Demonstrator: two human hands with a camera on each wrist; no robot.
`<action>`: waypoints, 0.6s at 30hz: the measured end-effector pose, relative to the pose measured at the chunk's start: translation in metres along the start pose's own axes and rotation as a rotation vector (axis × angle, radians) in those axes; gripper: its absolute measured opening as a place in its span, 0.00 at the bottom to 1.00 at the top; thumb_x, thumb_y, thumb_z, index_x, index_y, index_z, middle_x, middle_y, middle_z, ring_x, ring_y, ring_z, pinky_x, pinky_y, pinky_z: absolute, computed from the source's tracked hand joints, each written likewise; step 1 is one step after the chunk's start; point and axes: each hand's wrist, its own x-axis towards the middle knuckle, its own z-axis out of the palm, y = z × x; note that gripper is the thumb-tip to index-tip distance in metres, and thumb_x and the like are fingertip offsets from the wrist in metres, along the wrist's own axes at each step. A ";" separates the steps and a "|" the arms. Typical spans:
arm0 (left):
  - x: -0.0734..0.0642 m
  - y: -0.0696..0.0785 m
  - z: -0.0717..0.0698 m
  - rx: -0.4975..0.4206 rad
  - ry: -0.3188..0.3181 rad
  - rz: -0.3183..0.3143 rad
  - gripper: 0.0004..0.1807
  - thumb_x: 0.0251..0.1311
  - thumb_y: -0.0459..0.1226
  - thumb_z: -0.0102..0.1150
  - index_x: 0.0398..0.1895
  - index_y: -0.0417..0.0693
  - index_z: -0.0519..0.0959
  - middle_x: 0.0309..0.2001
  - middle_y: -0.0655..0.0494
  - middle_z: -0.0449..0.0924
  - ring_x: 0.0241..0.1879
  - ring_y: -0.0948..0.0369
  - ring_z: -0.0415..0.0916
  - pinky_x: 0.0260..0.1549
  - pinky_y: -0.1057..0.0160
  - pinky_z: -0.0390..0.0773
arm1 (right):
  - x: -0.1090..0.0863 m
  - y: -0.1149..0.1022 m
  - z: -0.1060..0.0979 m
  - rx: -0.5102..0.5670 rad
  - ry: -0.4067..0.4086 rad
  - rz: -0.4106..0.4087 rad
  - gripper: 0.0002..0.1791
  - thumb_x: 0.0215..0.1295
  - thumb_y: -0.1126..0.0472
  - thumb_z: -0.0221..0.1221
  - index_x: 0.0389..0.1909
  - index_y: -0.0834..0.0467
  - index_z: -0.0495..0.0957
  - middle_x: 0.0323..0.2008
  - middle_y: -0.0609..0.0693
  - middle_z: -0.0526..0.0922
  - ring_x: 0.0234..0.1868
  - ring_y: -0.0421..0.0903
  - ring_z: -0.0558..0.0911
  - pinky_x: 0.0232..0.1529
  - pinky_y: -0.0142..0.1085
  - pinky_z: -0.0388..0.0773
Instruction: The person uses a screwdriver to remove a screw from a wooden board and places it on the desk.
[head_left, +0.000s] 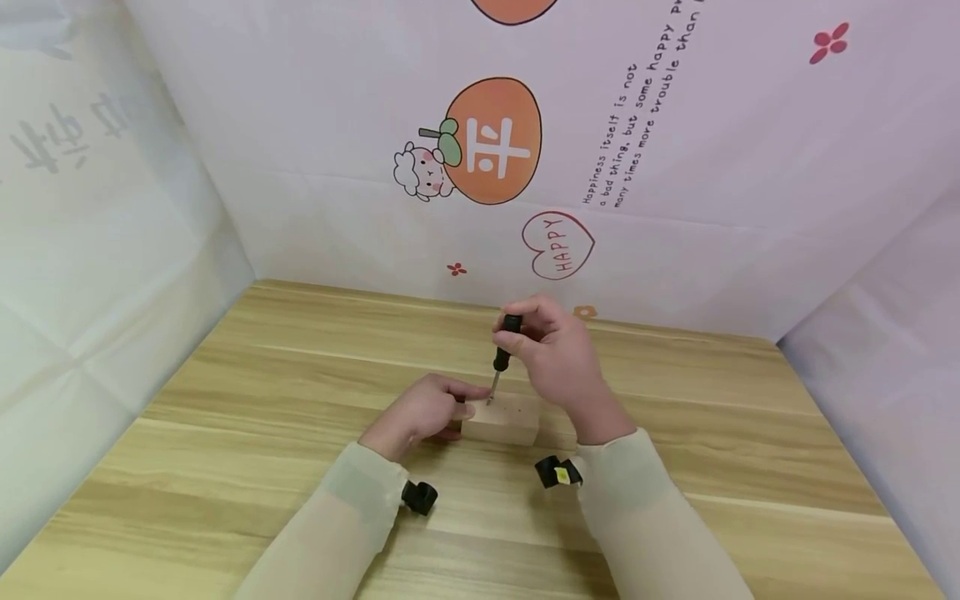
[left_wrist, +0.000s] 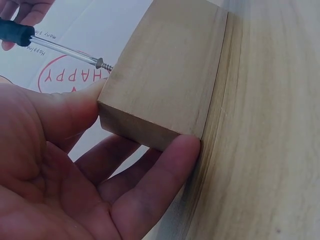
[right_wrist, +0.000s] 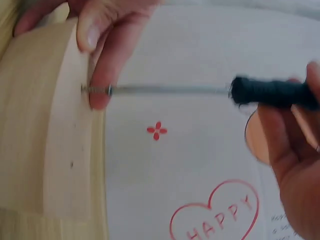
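A pale wooden block lies on the wood-grain table, small dark holes showing in its top face. My left hand grips the block's left end, thumb and fingers around it. In my right hand is a screwdriver with a black handle, held upright and slightly tilted above the block. Its metal shaft meets the head of a screw, whose threaded tip stands in the block's top face near the left hand. Much of the screw's thread is visible outside the wood.
The wood-grain table runs back to a white printed cloth hanging behind it. More white cloth hangs at the left side. Black wrist straps sit at both sleeve cuffs.
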 end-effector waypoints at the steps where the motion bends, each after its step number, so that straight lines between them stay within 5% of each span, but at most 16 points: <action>1: 0.000 0.000 0.000 0.004 -0.001 0.000 0.18 0.68 0.32 0.59 0.55 0.62 0.85 0.62 0.57 0.75 0.54 0.54 0.72 0.38 0.56 0.82 | 0.001 0.002 -0.003 0.035 -0.029 -0.019 0.13 0.63 0.75 0.64 0.47 0.63 0.79 0.38 0.56 0.85 0.36 0.50 0.83 0.38 0.38 0.81; 6: -0.001 0.001 -0.001 0.012 -0.001 0.007 0.19 0.68 0.32 0.59 0.55 0.62 0.85 0.62 0.55 0.75 0.54 0.53 0.72 0.38 0.56 0.82 | 0.002 0.006 -0.011 0.074 -0.081 -0.062 0.13 0.62 0.77 0.63 0.46 0.65 0.78 0.39 0.59 0.84 0.37 0.50 0.84 0.40 0.40 0.82; 13: -0.002 0.002 0.000 0.005 0.004 -0.003 0.18 0.68 0.31 0.58 0.55 0.62 0.85 0.62 0.56 0.75 0.52 0.54 0.73 0.38 0.56 0.82 | -0.008 -0.007 0.003 -0.341 0.139 -0.073 0.19 0.59 0.60 0.73 0.51 0.57 0.83 0.42 0.48 0.84 0.36 0.42 0.86 0.33 0.36 0.82; 18: -0.003 0.002 -0.001 0.005 0.006 -0.004 0.18 0.68 0.32 0.58 0.55 0.62 0.85 0.62 0.56 0.75 0.51 0.54 0.73 0.37 0.55 0.82 | -0.009 -0.008 0.013 -0.419 0.223 -0.019 0.26 0.57 0.58 0.73 0.55 0.61 0.81 0.43 0.51 0.80 0.37 0.47 0.86 0.36 0.36 0.83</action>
